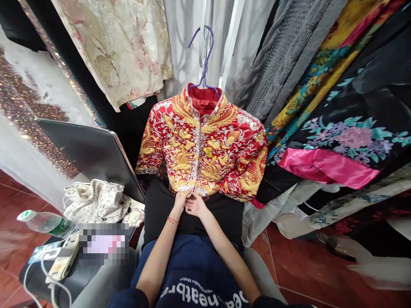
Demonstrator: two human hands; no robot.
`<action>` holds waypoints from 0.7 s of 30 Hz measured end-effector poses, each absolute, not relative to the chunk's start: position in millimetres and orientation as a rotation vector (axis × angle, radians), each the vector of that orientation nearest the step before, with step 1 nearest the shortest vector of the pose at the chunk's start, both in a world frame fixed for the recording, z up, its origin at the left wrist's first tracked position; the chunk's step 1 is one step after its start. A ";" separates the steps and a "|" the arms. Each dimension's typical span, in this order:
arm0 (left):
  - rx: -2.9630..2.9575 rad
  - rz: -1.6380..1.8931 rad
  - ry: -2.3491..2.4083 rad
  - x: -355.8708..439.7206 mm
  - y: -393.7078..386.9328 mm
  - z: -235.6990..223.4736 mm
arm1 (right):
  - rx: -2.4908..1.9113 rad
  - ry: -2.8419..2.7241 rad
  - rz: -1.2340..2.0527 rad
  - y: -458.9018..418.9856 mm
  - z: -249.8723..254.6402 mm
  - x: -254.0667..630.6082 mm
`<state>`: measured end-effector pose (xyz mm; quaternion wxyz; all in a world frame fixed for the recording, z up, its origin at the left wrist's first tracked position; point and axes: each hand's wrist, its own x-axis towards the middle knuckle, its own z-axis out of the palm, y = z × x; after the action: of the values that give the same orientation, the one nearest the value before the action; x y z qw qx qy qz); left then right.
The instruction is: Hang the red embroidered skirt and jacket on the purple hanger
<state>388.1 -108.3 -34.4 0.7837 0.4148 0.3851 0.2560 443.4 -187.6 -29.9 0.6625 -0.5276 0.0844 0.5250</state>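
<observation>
A red jacket (208, 145) with gold and silver embroidery and a stand collar lies over my lap, its front facing up. A purple hanger (205, 64) sits inside its shoulders, the hook sticking out above the collar. At the bottom of the front opening, my left hand (182, 201) pinches the hem edge. My right hand (196, 205) is beside it, fingers curled at the same hem, close to the left fingertips. The front edges meet down the middle; the fastening under my fingers is too small to make out.
On the left, a black chair (86, 145) holds a spotted white cloth bag (96, 201), a plastic bottle (48, 222) and a power strip (66, 256) with white cables. Hanging clothes surround me, including a grey knit (282, 55) and a black flowered garment (356, 115) at right.
</observation>
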 end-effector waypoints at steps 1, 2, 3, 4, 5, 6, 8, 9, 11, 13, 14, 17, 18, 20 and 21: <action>0.899 0.531 0.821 386.4 -107.4 -34.8 | -1.226 0.155 1.194 -186.8 -26.6 442.3; 0.902 0.512 0.802 385.1 -106.8 -35.0 | -1.266 0.119 1.179 -186.5 -23.5 442.1; 0.902 0.495 0.778 384.3 -106.6 -35.2 | -1.310 0.082 1.146 -186.8 -20.7 442.8; 0.902 0.484 0.750 383.9 -106.6 -35.2 | -1.358 0.044 1.100 -187.8 -18.3 444.1; 0.900 0.476 0.725 383.8 -106.8 -35.1 | -1.406 0.005 1.047 -189.5 -16.2 446.0; 0.899 0.468 0.703 383.8 -107.2 -34.7 | -1.452 -0.034 0.993 -191.8 -14.4 448.0; 0.897 0.454 0.671 383.5 -108.1 -33.7 | -1.535 -0.114 0.890 -197.5 -11.3 451.7; 0.898 0.444 0.661 382.9 -108.4 -32.9 | -1.571 -0.152 0.841 -200.6 -9.8 453.1; 0.899 0.417 0.647 380.7 -108.5 -31.5 | -1.633 -0.217 0.749 -206.6 -6.5 454.5; 0.899 0.389 0.644 378.0 -107.9 -30.6 | -1.682 -0.261 0.671 -211.4 -3.1 454.2; 0.899 0.378 0.646 376.8 -107.5 -30.6 | -1.700 -0.273 0.642 -213.0 -1.6 453.7; 0.894 0.370 0.662 375.3 -106.6 -32.0 | -1.727 -0.288 0.608 -214.5 0.3 452.2; 0.892 0.370 0.669 375.5 -106.6 -32.7 | -1.726 -0.286 0.621 -213.8 -0.1 452.2; 0.889 0.371 0.685 376.2 -107.5 -33.6 | -1.708 -0.274 0.689 -211.4 -2.1 453.2; 0.889 0.374 0.692 376.5 -108.3 -33.7 | -1.689 -0.261 0.741 -209.9 -3.4 454.2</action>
<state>376.5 -108.3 -33.7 0.8290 0.4190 0.3259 0.1762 454.2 -209.9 -3.4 0.5967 -0.7276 -0.1123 0.3193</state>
